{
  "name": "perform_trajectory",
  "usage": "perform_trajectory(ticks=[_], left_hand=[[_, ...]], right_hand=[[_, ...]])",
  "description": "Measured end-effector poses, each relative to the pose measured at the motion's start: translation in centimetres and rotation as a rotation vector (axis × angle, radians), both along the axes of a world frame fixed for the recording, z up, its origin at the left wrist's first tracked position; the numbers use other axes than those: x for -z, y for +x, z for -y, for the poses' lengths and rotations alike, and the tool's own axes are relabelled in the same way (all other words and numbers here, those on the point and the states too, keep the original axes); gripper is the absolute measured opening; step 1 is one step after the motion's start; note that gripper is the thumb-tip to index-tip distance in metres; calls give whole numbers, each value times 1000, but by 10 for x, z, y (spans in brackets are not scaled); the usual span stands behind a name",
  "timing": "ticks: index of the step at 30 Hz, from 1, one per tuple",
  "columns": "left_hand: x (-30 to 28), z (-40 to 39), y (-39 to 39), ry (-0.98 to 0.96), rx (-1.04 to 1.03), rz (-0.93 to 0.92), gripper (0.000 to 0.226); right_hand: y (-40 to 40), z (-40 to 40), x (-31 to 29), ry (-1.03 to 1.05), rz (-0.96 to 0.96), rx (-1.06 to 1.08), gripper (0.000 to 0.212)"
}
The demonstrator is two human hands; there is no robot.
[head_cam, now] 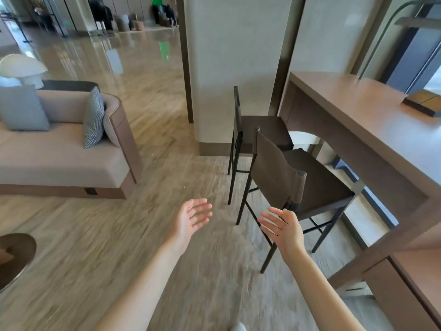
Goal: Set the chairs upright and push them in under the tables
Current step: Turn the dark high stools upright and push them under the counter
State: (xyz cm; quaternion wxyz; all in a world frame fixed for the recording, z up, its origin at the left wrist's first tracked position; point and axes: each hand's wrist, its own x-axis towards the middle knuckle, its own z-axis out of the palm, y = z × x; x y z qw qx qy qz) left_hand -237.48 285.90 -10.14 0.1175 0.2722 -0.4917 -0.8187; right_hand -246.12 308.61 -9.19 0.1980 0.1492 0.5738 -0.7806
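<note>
Two tall dark brown chairs stand upright beside a long brown table point(353, 108) on the right. The near chair point(274, 173) has its seat partly under the table edge, its back toward me. The far chair point(260, 127) stands behind it, next to a white pillar. My left hand point(191, 218) is open, palm turned right, left of the near chair and apart from it. My right hand point(284, 225) is open with fingers spread, just in front of the near chair's back corner, holding nothing.
A beige sofa point(71, 158) with grey cushions fills the left side. A white pillar point(236, 68) rises behind the chairs. A round dark side table point(14, 256) shows at the lower left edge. A small box point(424, 101) lies on the long table. Open wooden floor lies between sofa and chairs.
</note>
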Motion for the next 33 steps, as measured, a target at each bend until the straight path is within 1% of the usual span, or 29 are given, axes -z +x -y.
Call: perform_trajectory(ticks=[3, 6, 10, 16, 21, 26, 30, 33], left_hand=[[-10, 3, -63, -4, 18, -13, 37], [-10, 3, -104, 1, 43, -23, 36], [-2, 9, -143, 18, 64, 12, 36], [9, 45, -195, 36, 59, 45, 36], [15, 95, -248, 20, 99, 48, 36], [14, 163, -314, 0, 159, 70, 36], [1, 213, -354, -35, 200, 62, 36], [-11, 250, -384, -59, 225, 53, 36]], right_hand=[[-58, 4, -7, 14, 3, 14, 35], [-95, 8, -8, 18, 7, 25, 34], [-132, 17, -4, 42, 29, 35, 33], [-183, 51, 9, 72, 81, 42, 31], [-228, 97, 21, 54, 86, 83, 30], [-277, 165, 27, 18, 104, 145, 30], [-310, 216, 22, -12, 120, 175, 30], [-334, 251, 15, -53, 113, 199, 24]])
